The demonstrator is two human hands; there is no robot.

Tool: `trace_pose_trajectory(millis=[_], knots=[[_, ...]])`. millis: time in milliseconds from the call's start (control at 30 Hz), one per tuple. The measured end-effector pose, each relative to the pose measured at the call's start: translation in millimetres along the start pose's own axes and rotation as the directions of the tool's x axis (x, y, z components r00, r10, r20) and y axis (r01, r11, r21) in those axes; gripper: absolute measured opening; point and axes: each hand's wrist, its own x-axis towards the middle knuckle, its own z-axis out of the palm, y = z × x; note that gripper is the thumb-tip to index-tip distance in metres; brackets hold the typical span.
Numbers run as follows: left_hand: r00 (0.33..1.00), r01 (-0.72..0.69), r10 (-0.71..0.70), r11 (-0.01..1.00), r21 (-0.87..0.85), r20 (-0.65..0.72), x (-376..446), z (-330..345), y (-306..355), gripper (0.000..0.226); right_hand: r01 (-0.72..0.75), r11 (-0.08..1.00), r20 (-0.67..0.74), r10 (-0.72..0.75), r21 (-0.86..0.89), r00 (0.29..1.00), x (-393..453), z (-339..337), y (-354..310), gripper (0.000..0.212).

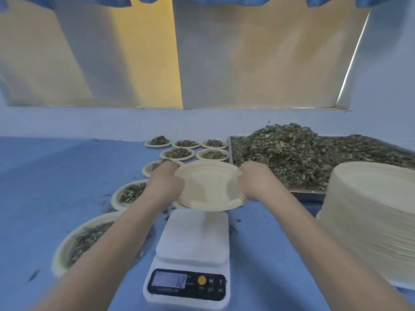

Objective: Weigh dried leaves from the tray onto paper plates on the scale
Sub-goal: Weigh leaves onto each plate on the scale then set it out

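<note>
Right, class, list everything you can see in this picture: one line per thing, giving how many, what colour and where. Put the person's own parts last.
empty paper plate: one, cream, held tilted above the far end of the scale
kitchen scale: one, white with a dark display panel, front centre of the table
metal tray: one, silver, back right, heaped with dried leaves
dried leaves: one large pile, grey-green, in the tray
filled paper plates: at least eight, cream with green leaves, curving from back centre to front left
stack of paper plates: one tall stack, cream, right edge
table: one, blue
left hand: grips the plate's left rim
right hand: grips the plate's right rim
</note>
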Motion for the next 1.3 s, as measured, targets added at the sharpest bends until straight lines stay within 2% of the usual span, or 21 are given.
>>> trace_pose_trajectory(millis=[100, 167, 300, 367, 467, 533, 567, 600, 633, 667, 700, 767, 900, 1033, 1100, 1300], knots=[[0.995, 0.099, -0.099, 0.995, 0.004, -0.021, -9.4, 4.0, -36.5, 0.029, 0.02, 1.0, 0.051, -0.02, 0.003, 0.998, 3.1, 42.6, -4.5, 0.027], [0.987, 0.157, -0.158, 0.987, -0.035, -0.023, -15.3, 11.2, -52.8, 0.028, 0.012, 1.0, 0.065, -0.012, -0.002, 0.998, 2.9, 61.1, -3.1, 0.026], [0.987, 0.156, -0.16, 0.984, -0.088, -0.035, -22.8, 23.2, -71.4, 0.052, -0.01, 1.0, 0.05, 0.009, 0.011, 0.999, 2.8, 82.4, 3.9, 0.019], [0.989, 0.136, -0.142, 0.984, -0.113, -0.047, -25.6, 25.3, -74.7, 0.054, -0.019, 0.999, 0.032, 0.018, 0.038, 0.999, 1.7, 86.4, 7.9, 0.018], [0.991, 0.127, -0.134, 0.977, -0.172, -0.03, -29.8, 27.3, -77.7, 0.055, -0.013, 0.987, 0.042, 0.007, 0.158, 0.999, 0.8, 91.6, 13.9, 0.018], [0.989, 0.138, -0.147, 0.965, -0.221, -0.028, -33.7, 28.9, -80.2, 0.057, -0.036, 0.934, 0.074, 0.01, 0.356, 0.997, -3.6, 94.5, 18.4, 0.007], [0.987, 0.139, -0.154, 0.96, -0.244, -0.041, -36.0, 29.3, -82.0, 0.058, -0.061, 0.876, 0.103, 0.013, 0.478, 0.995, -7.8, 94.8, 20.4, 0.013], [0.986, 0.132, -0.154, 0.952, -0.277, -0.062, -38.3, 29.4, -84.2, 0.059, -0.092, 0.805, 0.134, 0.015, 0.586, 0.991, -11.4, 95.5, 23.0, 0.031], [0.984, 0.115, -0.152, 0.94, -0.322, -0.091, -40.3, 29.2, -86.5, 0.06, -0.117, 0.737, 0.155, 0.016, 0.666, 0.988, -13.9, 96.2, 25.4, 0.059], [0.982, 0.092, -0.147, 0.924, -0.371, -0.122, -42.6, 29.2, -88.3, 0.06, -0.141, 0.698, 0.166, 0.031, 0.702, 0.986, -15.2, 97.5, 27.6, 0.081], [0.978, 0.063, -0.139, 0.907, -0.415, -0.155, -45.4, 29.3, -89.8, 0.058, -0.139, 0.667, 0.154, 0.037, 0.732, 0.987, -16.0, 98.6, 28.9, 0.09], [0.97, 0.0, -0.118, 0.874, -0.485, -0.212, -51.6, 29.9, -91.5, 0.053, -0.09, 0.623, 0.095, 0.025, 0.777, 0.995, -16.6, 98.8, 29.1, 0.09], [0.96, -0.105, -0.073, 0.804, -0.585, -0.272, -60.0, 30.9, -93.7, 0.043, 0.013, 0.615, -0.019, 0.003, 0.788, 1.0, -20.7, 99.3, 26.5, 0.088], [0.943, -0.184, -0.041, 0.761, -0.622, -0.329, -66.8, 31.0, -95.6, 0.035, 0.055, 0.604, -0.09, 0.029, 0.795, 0.995, -21.1, 99.9, 28.8, 0.085], [0.935, -0.216, -0.025, 0.751, -0.625, -0.353, -70.0, 30.8, -95.7, 0.036, 0.063, 0.6, -0.107, 0.038, 0.798, 0.994, -20.2, 100.2, 29.6, 0.078], [0.914, -0.268, 0.005, 0.759, -0.593, -0.406, -70.7, 28.8, -99.1, 0.047, 0.079, 0.618, -0.112, 0.015, 0.782, 0.994, -20.0, 102.0, 28.9, 0.079]])
